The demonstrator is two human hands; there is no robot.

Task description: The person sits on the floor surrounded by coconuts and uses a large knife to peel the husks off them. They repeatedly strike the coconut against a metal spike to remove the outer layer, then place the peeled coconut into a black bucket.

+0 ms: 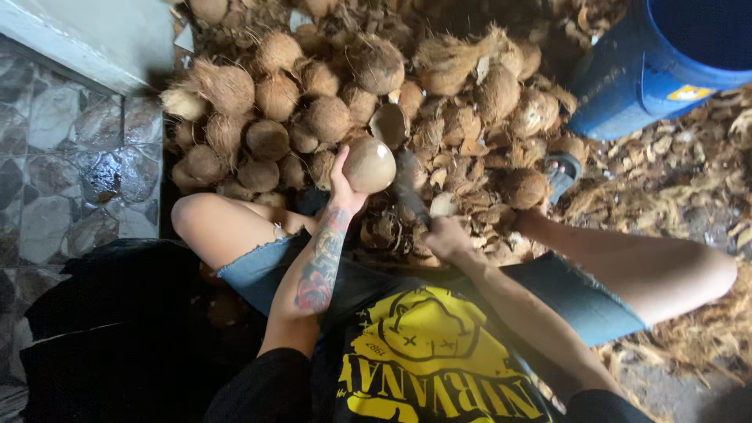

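Note:
My left hand [343,186] holds up a smooth, husked brown coconut [370,164] in front of my knees. My right hand [448,235] grips the handle of a dark blade [410,188], blurred, that points up toward the coconut's right side. I sit with both bare knees spread, in cut-off denim shorts and a black shirt with a yellow print. My left forearm bears a tattoo.
A large heap of hairy brown coconuts [305,110] lies ahead of me. Husk scraps and shell pieces [674,196] litter the ground at right. A blue plastic barrel [666,63] stands at top right. A stone-patterned wall [70,149] is at left. My sandalled foot [562,171] shows.

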